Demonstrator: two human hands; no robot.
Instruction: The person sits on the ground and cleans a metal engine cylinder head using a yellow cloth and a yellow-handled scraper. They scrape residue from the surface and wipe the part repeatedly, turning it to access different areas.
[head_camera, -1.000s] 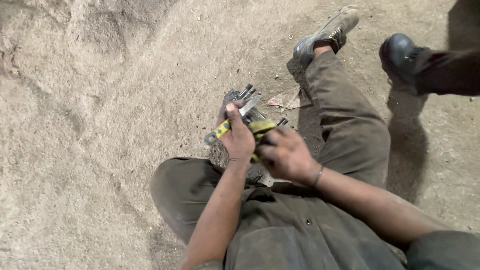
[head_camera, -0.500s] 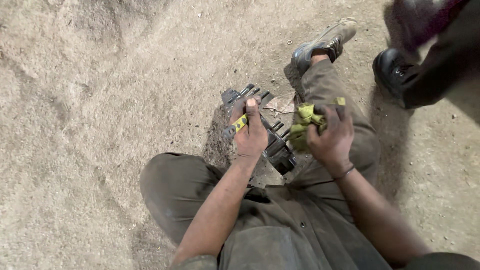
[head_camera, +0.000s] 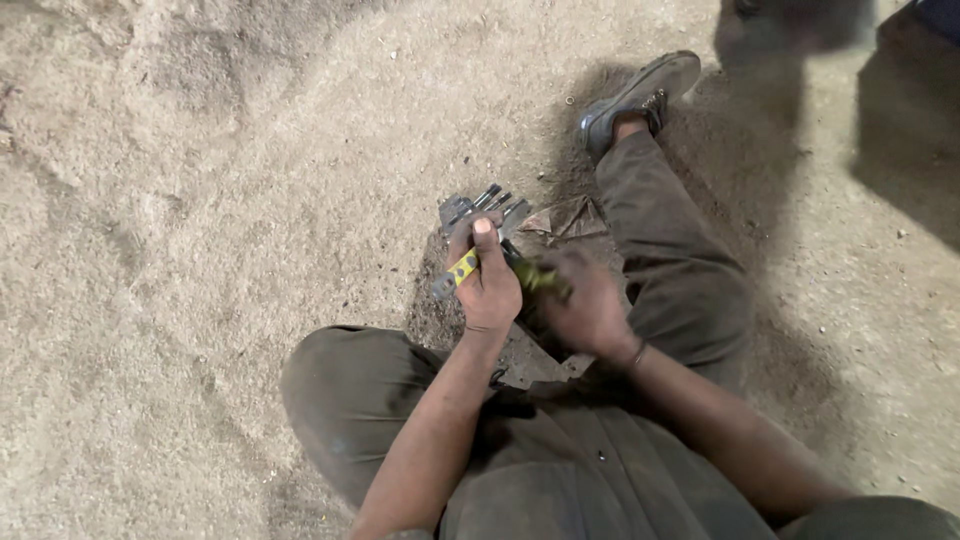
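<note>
Hands meet over a dark grey ridged metal part (head_camera: 487, 210) lying on the sandy ground (head_camera: 200, 250) between the seated person's legs. Left hand (head_camera: 490, 285) presses down on it, fingers closed around a yellow-and-black strip (head_camera: 458, 273). Right hand (head_camera: 585, 305), just to the right, grips a crumpled yellow-green cloth (head_camera: 535, 277). Far right, a dusty grey shoe (head_camera: 640, 95).

I count two hands: my left hand (head_camera: 489, 290) and my right hand (head_camera: 588, 312). Between them I see one dark metal part (head_camera: 480, 207) with ribbed fins, one yellow strip (head_camera: 460, 270), and one green rag (head_camera: 535, 275). One shoe (head_camera: 640, 98) shows on the sandy ground (head_camera: 200, 250).
</note>
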